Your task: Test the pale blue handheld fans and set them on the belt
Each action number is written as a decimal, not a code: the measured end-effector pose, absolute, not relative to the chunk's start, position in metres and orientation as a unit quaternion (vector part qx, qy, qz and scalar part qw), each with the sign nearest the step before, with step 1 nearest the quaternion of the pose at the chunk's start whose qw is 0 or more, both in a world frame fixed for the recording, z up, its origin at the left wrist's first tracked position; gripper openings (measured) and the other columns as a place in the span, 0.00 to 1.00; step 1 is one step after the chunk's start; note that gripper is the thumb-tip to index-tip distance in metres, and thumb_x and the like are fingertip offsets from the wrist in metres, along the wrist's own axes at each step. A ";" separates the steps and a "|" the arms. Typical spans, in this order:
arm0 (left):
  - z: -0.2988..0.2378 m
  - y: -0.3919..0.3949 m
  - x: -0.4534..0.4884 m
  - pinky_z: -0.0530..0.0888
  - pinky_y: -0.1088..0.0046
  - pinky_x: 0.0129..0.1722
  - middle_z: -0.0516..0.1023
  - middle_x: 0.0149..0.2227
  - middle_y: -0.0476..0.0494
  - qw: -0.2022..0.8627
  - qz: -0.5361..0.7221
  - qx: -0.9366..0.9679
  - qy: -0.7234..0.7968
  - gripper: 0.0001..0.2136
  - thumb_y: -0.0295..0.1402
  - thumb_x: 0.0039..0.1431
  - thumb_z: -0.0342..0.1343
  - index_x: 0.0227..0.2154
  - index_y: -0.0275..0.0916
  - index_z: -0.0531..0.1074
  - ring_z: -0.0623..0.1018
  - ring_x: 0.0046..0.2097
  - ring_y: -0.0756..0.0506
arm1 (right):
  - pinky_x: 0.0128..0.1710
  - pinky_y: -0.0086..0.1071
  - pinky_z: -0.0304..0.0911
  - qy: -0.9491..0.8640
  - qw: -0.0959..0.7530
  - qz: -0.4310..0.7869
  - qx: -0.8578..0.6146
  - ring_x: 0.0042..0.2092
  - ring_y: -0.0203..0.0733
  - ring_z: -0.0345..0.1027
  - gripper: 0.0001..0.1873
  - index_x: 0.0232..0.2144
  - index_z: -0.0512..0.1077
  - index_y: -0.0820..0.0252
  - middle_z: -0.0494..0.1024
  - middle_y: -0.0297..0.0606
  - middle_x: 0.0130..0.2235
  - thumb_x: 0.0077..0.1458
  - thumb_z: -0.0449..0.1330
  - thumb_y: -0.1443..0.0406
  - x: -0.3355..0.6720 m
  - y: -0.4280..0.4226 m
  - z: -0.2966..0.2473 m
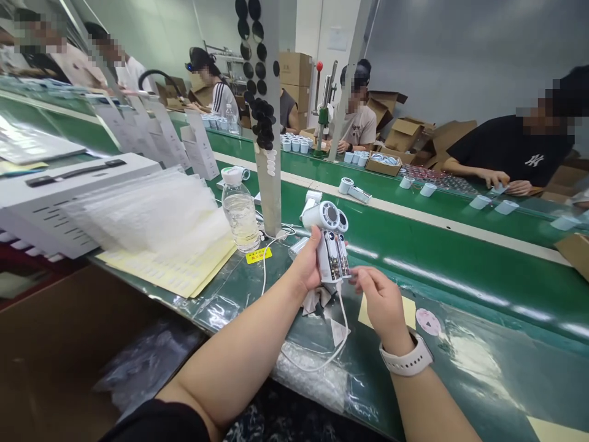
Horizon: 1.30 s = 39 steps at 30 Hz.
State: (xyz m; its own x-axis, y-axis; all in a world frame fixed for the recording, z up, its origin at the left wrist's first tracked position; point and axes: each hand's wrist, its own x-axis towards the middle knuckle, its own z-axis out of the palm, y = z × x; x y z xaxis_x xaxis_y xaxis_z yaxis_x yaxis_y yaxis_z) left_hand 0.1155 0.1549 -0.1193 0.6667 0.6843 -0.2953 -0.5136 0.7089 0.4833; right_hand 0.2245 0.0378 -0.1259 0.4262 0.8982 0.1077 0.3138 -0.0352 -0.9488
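My left hand (309,265) is closed around two small white handheld fans (322,215), held side by side above the bench. Their handles are uncovered, and the metal and wiring inside show. A white cable (341,313) runs up to the lower end of the handles and loops down over the bench. Close to the right-hand fan's lower end is my right hand (380,298), its thumb and fingers pinched together. Whatever lies between those fingertips is too small to make out. A white watch band circles the right wrist.
A water bottle (240,212) stands left of a metal post (267,184). Plastic bags (161,215) lie on yellow sheets (202,276). Another fan (354,189) rests on the green conveyor (414,236). Bubble wrap (317,374) lies at the bench's front edge. Several people work across the line.
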 end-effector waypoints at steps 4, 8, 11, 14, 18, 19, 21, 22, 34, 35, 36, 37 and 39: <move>-0.119 0.159 0.112 0.78 0.68 0.34 0.82 0.39 0.37 0.872 0.396 0.227 0.176 0.29 0.61 0.42 0.64 0.30 0.35 0.75 0.81 0.37 0.42 | 0.27 0.35 0.64 -0.453 0.499 0.414 -0.613 0.27 0.42 0.68 0.25 0.26 0.72 0.59 0.75 0.38 0.26 0.56 0.57 0.44 0.208 0.039 -0.128; -0.116 0.160 0.111 0.78 0.66 0.38 0.81 0.41 0.38 0.863 0.409 0.265 0.131 0.32 0.64 0.35 0.65 0.26 0.36 0.72 0.81 0.43 0.39 | 0.29 0.33 0.65 -0.398 0.545 0.498 -0.545 0.30 0.40 0.69 0.25 0.28 0.72 0.58 0.76 0.38 0.29 0.53 0.59 0.42 0.189 0.040 -0.127; -0.115 0.159 0.113 0.77 0.67 0.35 0.81 0.40 0.38 0.854 0.418 0.279 0.136 0.32 0.66 0.35 0.63 0.25 0.37 0.70 0.80 0.41 0.39 | 0.32 0.34 0.65 -0.389 0.561 0.498 -0.534 0.31 0.40 0.68 0.23 0.27 0.73 0.58 0.76 0.37 0.29 0.53 0.62 0.45 0.189 0.041 -0.126; -0.114 0.155 0.115 0.78 0.66 0.38 0.80 0.40 0.38 0.845 0.437 0.270 0.150 0.32 0.67 0.36 0.62 0.24 0.37 0.69 0.80 0.45 0.38 | 0.37 0.36 0.64 -0.409 0.564 0.492 -0.522 0.33 0.41 0.67 0.19 0.25 0.73 0.58 0.76 0.37 0.29 0.54 0.63 0.49 0.194 0.040 -0.125; -0.113 0.154 0.116 0.78 0.66 0.42 0.80 0.42 0.39 0.851 0.438 0.255 0.134 0.31 0.65 0.37 0.63 0.24 0.37 0.69 0.80 0.48 0.38 | 0.41 0.38 0.63 -0.431 0.564 0.477 -0.518 0.37 0.45 0.69 0.18 0.22 0.71 0.57 0.78 0.39 0.31 0.54 0.62 0.51 0.195 0.038 -0.123; -0.113 0.155 0.115 0.78 0.66 0.42 0.80 0.41 0.39 0.858 0.433 0.244 0.131 0.32 0.65 0.37 0.63 0.24 0.37 0.69 0.80 0.47 0.38 | 0.43 0.39 0.63 -0.448 0.565 0.461 -0.517 0.39 0.46 0.69 0.18 0.21 0.70 0.57 0.78 0.40 0.33 0.55 0.61 0.52 0.195 0.038 -0.122; -0.113 0.158 0.113 0.78 0.67 0.41 0.80 0.40 0.40 0.870 0.427 0.211 0.127 0.32 0.66 0.37 0.62 0.23 0.38 0.68 0.80 0.44 0.40 | 0.47 0.39 0.61 -0.481 0.566 0.426 -0.517 0.44 0.47 0.69 0.18 0.21 0.71 0.57 0.79 0.41 0.38 0.56 0.61 0.53 0.193 0.038 -0.122; -0.113 0.159 0.113 0.78 0.67 0.41 0.81 0.40 0.40 0.873 0.427 0.198 0.125 0.32 0.66 0.37 0.61 0.22 0.38 0.68 0.80 0.44 0.41 | 0.47 0.39 0.61 -0.482 0.568 0.416 -0.522 0.45 0.47 0.69 0.18 0.21 0.71 0.57 0.78 0.41 0.39 0.56 0.60 0.53 0.193 0.038 -0.122; -0.106 0.155 0.109 0.78 0.68 0.41 0.79 0.45 0.39 0.836 0.434 0.320 0.102 0.33 0.67 0.34 0.62 0.21 0.37 0.69 0.77 0.52 0.35 | 0.26 0.32 0.60 -0.317 0.598 0.496 -0.545 0.20 0.37 0.62 0.24 0.23 0.68 0.57 0.64 0.27 0.14 0.52 0.62 0.44 0.188 0.039 -0.126; -0.106 0.155 0.109 0.78 0.67 0.42 0.79 0.45 0.39 0.831 0.437 0.331 0.101 0.33 0.67 0.34 0.62 0.21 0.37 0.70 0.77 0.53 0.35 | 0.24 0.32 0.59 -0.305 0.600 0.503 -0.542 0.19 0.36 0.61 0.25 0.24 0.68 0.57 0.64 0.27 0.13 0.51 0.62 0.43 0.186 0.039 -0.126; -0.106 0.154 0.109 0.78 0.67 0.43 0.79 0.44 0.39 0.828 0.439 0.335 0.099 0.33 0.68 0.34 0.62 0.21 0.37 0.70 0.77 0.52 0.35 | 0.24 0.32 0.59 -0.301 0.602 0.505 -0.540 0.19 0.36 0.61 0.25 0.24 0.68 0.58 0.64 0.27 0.13 0.50 0.63 0.43 0.186 0.038 -0.127; -0.106 0.154 0.109 0.78 0.67 0.43 0.79 0.44 0.39 0.828 0.439 0.335 0.096 0.33 0.68 0.34 0.62 0.21 0.37 0.70 0.77 0.52 0.35 | 0.25 0.32 0.59 -0.302 0.603 0.505 -0.539 0.19 0.36 0.61 0.25 0.24 0.69 0.58 0.65 0.27 0.13 0.51 0.63 0.43 0.185 0.038 -0.127; -0.106 0.155 0.109 0.79 0.68 0.41 0.79 0.43 0.40 0.834 0.435 0.327 0.091 0.32 0.67 0.34 0.62 0.21 0.38 0.71 0.77 0.52 0.36 | 0.28 0.33 0.60 -0.320 0.599 0.495 -0.542 0.22 0.37 0.63 0.24 0.25 0.69 0.58 0.67 0.29 0.15 0.53 0.61 0.44 0.186 0.038 -0.127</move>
